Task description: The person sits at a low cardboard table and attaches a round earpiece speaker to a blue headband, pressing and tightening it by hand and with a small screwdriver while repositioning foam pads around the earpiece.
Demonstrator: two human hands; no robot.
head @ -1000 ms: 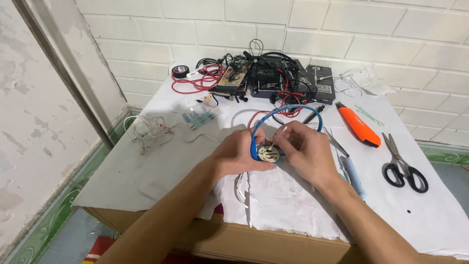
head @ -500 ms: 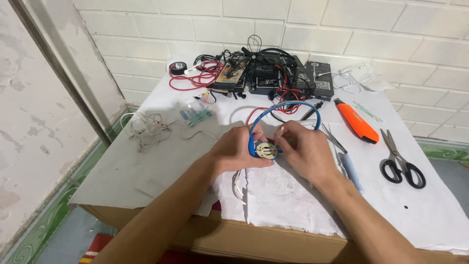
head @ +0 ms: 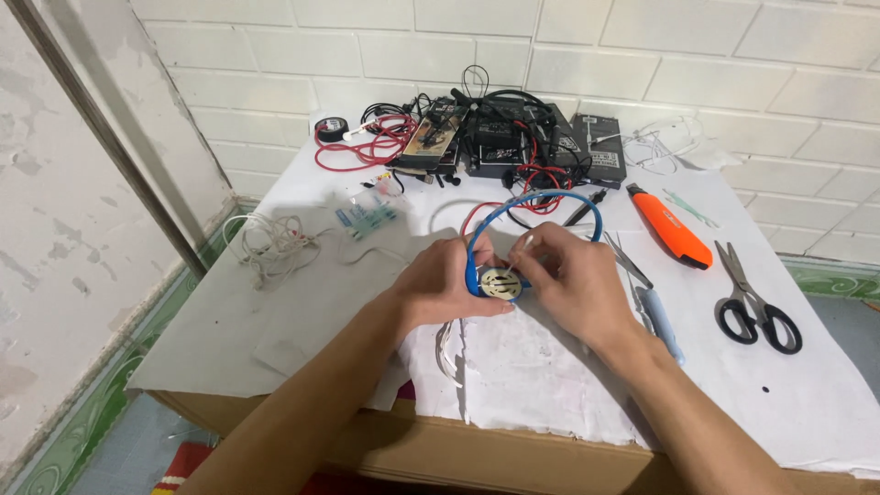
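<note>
My left hand point(head: 442, 285) grips a small round cream socket part point(head: 501, 284) just above the white paper in the middle of the table. My right hand point(head: 566, 277) is closed on the same part from the right, its fingertips pinching a wire end at the top. A blue wire point(head: 541, 203) loops up from the part and arches over toward the right. A red wire point(head: 470, 217) curves behind the hands.
An orange utility knife point(head: 671, 226) and black-handled scissors point(head: 757, 302) lie to the right. A screwdriver point(head: 653, 302) rests beside my right wrist. Black boxes and tangled cables point(head: 500, 137), red wire coil point(head: 362, 147), tape roll point(head: 326, 127) sit at the back; white wire bundle point(head: 271, 240) left.
Both hands stay on the socket part; the fingers of my right hand have shifted slightly on the wire. Nothing else moved.
</note>
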